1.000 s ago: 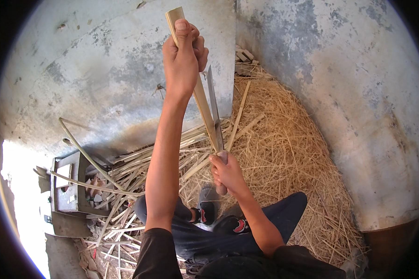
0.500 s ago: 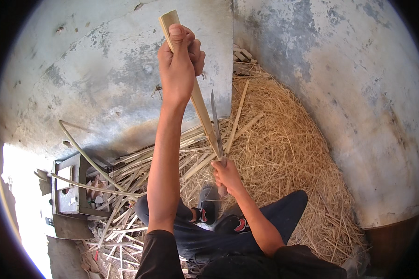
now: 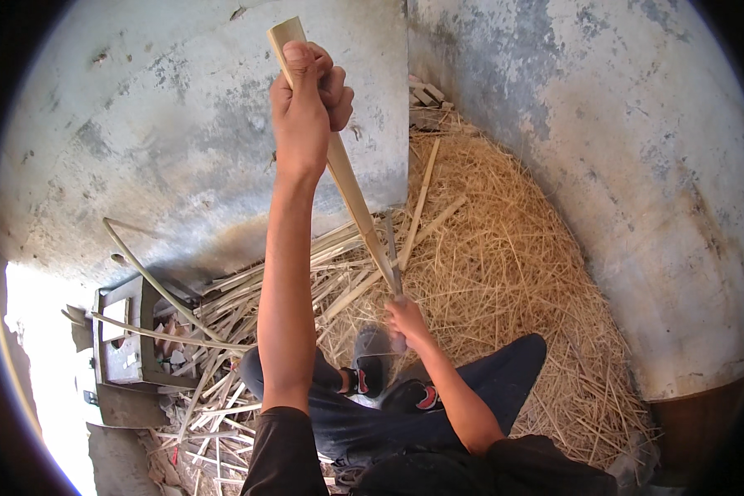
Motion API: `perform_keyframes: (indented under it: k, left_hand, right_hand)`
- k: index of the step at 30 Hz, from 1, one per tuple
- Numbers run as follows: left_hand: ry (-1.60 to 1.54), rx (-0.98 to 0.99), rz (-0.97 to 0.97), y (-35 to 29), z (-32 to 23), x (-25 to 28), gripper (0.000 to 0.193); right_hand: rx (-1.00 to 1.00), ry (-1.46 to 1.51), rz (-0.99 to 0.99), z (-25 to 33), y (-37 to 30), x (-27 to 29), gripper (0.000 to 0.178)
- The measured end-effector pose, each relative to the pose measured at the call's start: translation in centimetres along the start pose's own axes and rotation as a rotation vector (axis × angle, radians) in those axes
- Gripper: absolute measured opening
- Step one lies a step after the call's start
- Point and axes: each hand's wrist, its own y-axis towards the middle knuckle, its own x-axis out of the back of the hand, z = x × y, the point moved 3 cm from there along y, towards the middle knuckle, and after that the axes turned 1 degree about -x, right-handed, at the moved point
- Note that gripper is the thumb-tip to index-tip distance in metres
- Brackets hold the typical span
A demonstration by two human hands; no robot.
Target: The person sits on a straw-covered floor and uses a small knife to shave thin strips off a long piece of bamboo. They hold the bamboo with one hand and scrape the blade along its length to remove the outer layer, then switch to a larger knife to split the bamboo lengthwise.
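High in front of me, my left hand [image 3: 310,112] is closed around the upper part of a long split bamboo strip [image 3: 353,198], thumb along its face. The strip slants down to the right, its lower end close by my right hand [image 3: 407,321]. That hand is wrapped round the handle of a knife [image 3: 393,252], the blade pointing up and away beside the strip's lower end. Whether the blade touches the bamboo, I cannot tell. The knife is slightly blurred.
A deep heap of straw-like shavings [image 3: 504,248] fills the corner between peeling walls [image 3: 198,124]. Loose bamboo strips [image 3: 231,306] lie at left near a wooden box [image 3: 128,331] and a bent cane [image 3: 153,277]. My crossed legs [image 3: 488,372] and shoe [image 3: 372,360] are below the hands.
My left hand and the top of the strip have shifted slightly left. My right hand has moved slightly down and right, and the knife's tip appears lower.
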Motion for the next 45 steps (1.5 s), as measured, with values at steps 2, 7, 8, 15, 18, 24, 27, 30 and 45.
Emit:
perform_keyframes:
  k: [2, 7, 8, 15, 18, 24, 27, 30, 45]
  left_hand:
    - [-0.041, 0.045, 0.021, 0.2, -0.2, -0.1, 0.058]
    - [-0.141, 0.145, 0.098, 0.3, 0.0, 0.2, 0.064]
    - [-0.154, 0.166, 0.130, 0.7, 0.0, 0.7, 0.066]
    - [-0.239, 0.139, 0.293, 1.1, 0.9, 0.9, 0.075]
    - [-0.253, 0.203, 0.266, 1.2, 0.9, 0.0, 0.076]
    - [-0.221, 0.203, 0.257, 0.9, 0.6, -1.8, 0.074]
    - [-0.186, 0.187, 0.199, 0.8, 0.7, -1.5, 0.073]
    - [-0.185, 0.204, 0.194, 0.5, 0.5, -1.9, 0.072]
    - [-0.127, 0.164, 0.106, 0.6, 0.2, 0.1, 0.072]
  right_hand:
    - [-0.081, -0.087, -0.039, -5.0, 3.1, 5.0, 0.015]
    - [-0.089, -0.037, -0.144, -8.8, 0.6, 7.5, 0.021]
    - [-0.081, 0.000, -0.119, -8.3, -0.1, 7.2, 0.023]
    - [0.086, 0.323, 0.198, 4.7, -6.7, 0.2, 0.043]
    - [0.272, 0.343, 0.264, 9.0, -9.6, -2.9, 0.047]
    - [0.226, 0.318, 0.173, 7.0, -6.9, -5.2, 0.046]
    - [0.144, 0.259, 0.184, 7.5, -6.4, -5.1, 0.045]
    - [0.216, 0.214, 0.184, 9.3, -8.3, -5.9, 0.044]
    - [0.190, 0.078, 0.138, 9.2, -8.4, -5.6, 0.044]
